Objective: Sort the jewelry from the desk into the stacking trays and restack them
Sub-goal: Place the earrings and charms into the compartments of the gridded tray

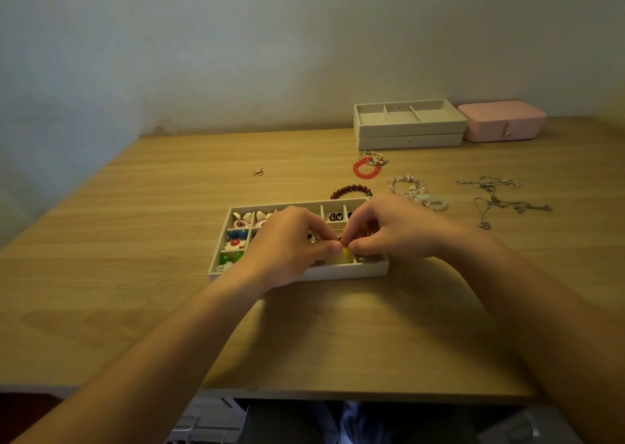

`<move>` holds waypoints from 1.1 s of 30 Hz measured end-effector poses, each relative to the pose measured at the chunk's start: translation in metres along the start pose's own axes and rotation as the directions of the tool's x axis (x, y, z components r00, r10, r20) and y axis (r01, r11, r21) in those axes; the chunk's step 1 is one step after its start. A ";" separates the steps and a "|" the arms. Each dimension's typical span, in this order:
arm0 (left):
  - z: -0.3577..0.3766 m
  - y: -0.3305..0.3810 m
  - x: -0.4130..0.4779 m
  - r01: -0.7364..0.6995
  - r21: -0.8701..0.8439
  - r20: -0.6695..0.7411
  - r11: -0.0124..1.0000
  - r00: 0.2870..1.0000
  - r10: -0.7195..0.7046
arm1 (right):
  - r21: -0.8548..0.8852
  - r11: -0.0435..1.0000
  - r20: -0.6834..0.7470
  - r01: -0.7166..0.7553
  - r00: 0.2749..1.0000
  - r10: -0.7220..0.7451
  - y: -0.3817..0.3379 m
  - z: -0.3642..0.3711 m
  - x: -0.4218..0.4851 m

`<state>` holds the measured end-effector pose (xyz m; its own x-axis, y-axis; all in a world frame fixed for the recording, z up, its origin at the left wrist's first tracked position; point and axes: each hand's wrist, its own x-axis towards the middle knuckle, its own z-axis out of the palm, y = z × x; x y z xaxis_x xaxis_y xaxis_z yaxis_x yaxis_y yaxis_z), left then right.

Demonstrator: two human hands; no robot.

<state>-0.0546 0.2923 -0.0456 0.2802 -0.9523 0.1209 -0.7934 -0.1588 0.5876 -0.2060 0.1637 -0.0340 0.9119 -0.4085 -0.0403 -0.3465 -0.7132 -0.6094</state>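
Two hands meet over a shallow divided tray (pixel 341 271) that lies near the middle of the wooden worktop (pixel 135 240). The left grip (pixel 291 244) and the right grip (pixel 389 230) are both narrow, thumbs and forefingers curled in so that the tips come together on a small yellow piece (pixel 343 257) at the tray's near edge, right of centre; both pinch it from either side, though the fingers hide its shape. The compartments on the tray's left hold white heart pieces (pixel 247 216), blue beads (pixel 238 234), a red and white flower (pixel 234 243) and green beads (pixel 230 257), and a far compartment holds a black pair with pale butterfly marks (pixel 336 217). Just behind the tray a dark red bead bracelet (pixel 351 190) lies on the wood, and farther back a bright red bracelet (pixel 367 169) touches a thin silvery one. To the right of the hands are pale pink and white bead bracelets (pixel 406 185), and well apart, farther right, a tangle of silver chains (pixel 497 196). A tiny gold piece (pixel 258 172) sits alone on the left, beyond the tray. Against the wall at the back right stand two more trays stacked together (pixel 409 129), the top one divided into compartments, with a closed pink box (pixel 500 122) just beside them.
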 end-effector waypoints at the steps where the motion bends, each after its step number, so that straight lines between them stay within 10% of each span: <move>1: 0.001 0.000 -0.001 0.001 0.038 -0.019 0.999 1.000 0.000 | 0.002 1.000 0.000 -0.003 1.000 0.003 0.000 0.001 0.000; 9: 0.006 0.002 -0.010 0.015 0.186 -0.098 0.982 0.995 0.004 | -0.041 0.997 0.015 -0.069 0.997 0.070 -0.007 0.003 0.005; 33: -0.002 0.000 -0.008 0.050 -0.062 0.077 0.997 0.996 -0.045 | -0.069 0.997 -0.009 -0.026 1.000 0.025 -0.006 0.002 0.002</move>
<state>-0.0556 0.3000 -0.0454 0.2731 -0.9614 0.0326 -0.7436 -0.1894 0.6412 -0.2015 0.1676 -0.0318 0.9008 -0.4314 -0.0489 -0.3844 -0.7402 -0.5516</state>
